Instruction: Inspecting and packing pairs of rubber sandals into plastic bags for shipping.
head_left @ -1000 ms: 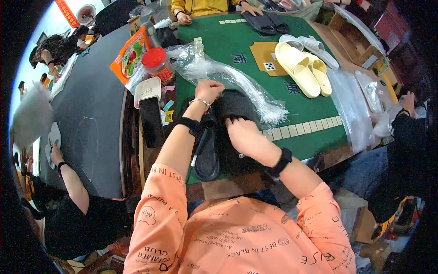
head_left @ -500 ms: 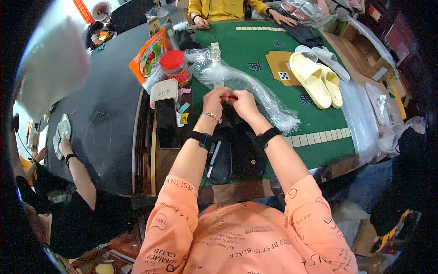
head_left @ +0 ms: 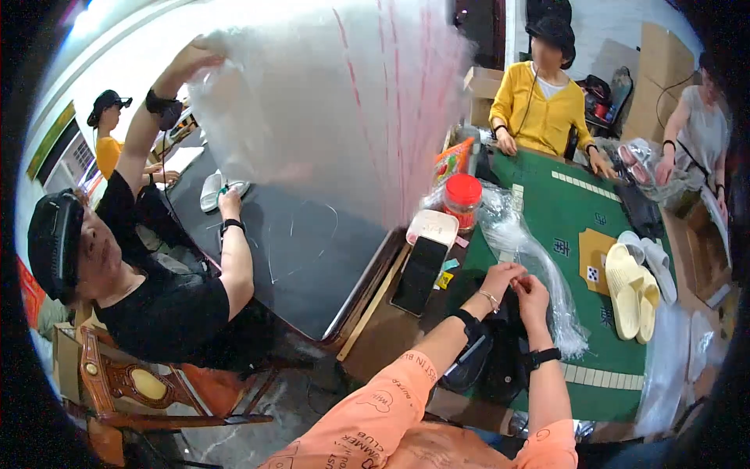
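My left hand [head_left: 501, 283] and my right hand [head_left: 533, 300] meet fingertip to fingertip at the near side of the green mat, both closed in a pinch. Whatever they hold is too small to make out. Beneath them lies a pair of black slippers [head_left: 506, 374], partly covered by my forearms, with a thin pale stick [head_left: 471, 349] on the left one. Just past my fingers stretches a bundle of clear plastic strands [head_left: 559, 306] in clear wrapping. A black phone [head_left: 420, 273] rests left of my hands, against a pale box [head_left: 432, 227].
A red-lidded jar [head_left: 463, 199] and an orange packet [head_left: 453, 162] stand beyond the phone. Pale yellow slippers [head_left: 625, 289] and white tiles [head_left: 601, 377] lie on the green mat [head_left: 539, 219]. At left, a co-worker in black [head_left: 168, 313] holds up a large plastic sheet [head_left: 312, 102].
My view has swung left and up, so the table sits farther right. The plastic sheet now fills the upper middle, and the co-worker raising it shows. My hands stay pinched together.
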A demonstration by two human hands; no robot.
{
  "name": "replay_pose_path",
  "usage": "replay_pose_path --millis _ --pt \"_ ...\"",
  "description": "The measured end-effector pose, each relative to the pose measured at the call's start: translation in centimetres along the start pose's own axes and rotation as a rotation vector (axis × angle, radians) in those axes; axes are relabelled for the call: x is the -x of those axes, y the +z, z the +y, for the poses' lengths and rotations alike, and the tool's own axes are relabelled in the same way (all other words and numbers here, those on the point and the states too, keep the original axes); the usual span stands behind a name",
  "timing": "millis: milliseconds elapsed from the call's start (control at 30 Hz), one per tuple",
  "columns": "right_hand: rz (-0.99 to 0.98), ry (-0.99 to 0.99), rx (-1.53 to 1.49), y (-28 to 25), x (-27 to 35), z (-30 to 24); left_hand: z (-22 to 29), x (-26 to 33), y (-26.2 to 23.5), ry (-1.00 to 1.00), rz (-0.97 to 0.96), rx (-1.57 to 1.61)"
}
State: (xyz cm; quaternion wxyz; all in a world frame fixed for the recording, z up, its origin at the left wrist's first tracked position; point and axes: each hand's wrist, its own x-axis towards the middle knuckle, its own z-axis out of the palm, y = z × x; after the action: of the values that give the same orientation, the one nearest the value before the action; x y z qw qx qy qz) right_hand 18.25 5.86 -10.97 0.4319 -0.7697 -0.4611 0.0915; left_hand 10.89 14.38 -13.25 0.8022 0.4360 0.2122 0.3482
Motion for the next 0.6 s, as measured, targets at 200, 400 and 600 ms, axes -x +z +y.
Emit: replay_pose_path --millis 200,400,600 --pt "0.052 0.061 -0.169 -0.8 -0.6 1.8 -1.2 -1.0 1.0 0.084 0.036 -0.048" --pt "0.065 0.048 -0.177 -0.2 -1.6 -0.5 0.1 -2.2 -1.1 0.051 0.037 -0.189" --pt "0.041 0.059 -0.112 -0.6 -2.0 1.7 5.4 5.0 -0.5 0.009 -0.095 0.254"
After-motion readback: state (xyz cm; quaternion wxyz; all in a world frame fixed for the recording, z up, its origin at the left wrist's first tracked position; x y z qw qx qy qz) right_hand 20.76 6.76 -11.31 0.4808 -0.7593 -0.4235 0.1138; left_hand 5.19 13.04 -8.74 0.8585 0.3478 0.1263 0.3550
